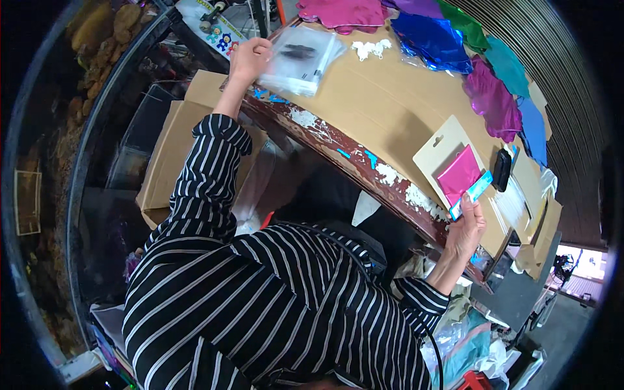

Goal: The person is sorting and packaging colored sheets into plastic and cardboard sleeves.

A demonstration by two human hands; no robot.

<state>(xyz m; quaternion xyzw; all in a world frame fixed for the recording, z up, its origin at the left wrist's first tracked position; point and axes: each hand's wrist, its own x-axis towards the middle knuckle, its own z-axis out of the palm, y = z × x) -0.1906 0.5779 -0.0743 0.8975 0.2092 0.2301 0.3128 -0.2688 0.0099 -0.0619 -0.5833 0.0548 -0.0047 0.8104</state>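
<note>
My right hand (465, 227) pinches the lower end of a cream hanging card (426, 154) with a peg hole. A flat, folded pink foil piece (457, 174) lies against the card, and a light blue strip (480, 187) crosses its lower part by my fingers. At the far left of the table, my left hand (250, 60) has curled fingers at the edge of a stack of clear plastic bags (305, 68). The bag edge beside it is blurred, and the fingers appear closed on it. A dark print shows on the bags.
Foil pieces in pink (344, 13), blue (432, 42), purple (495, 97) and teal (507, 65) line the cardboard-covered table (364, 91). White bits (371, 49) lie near the bags. A black object (502, 169) sits beyond the card. An open cardboard box (162, 156) stands left, below the table.
</note>
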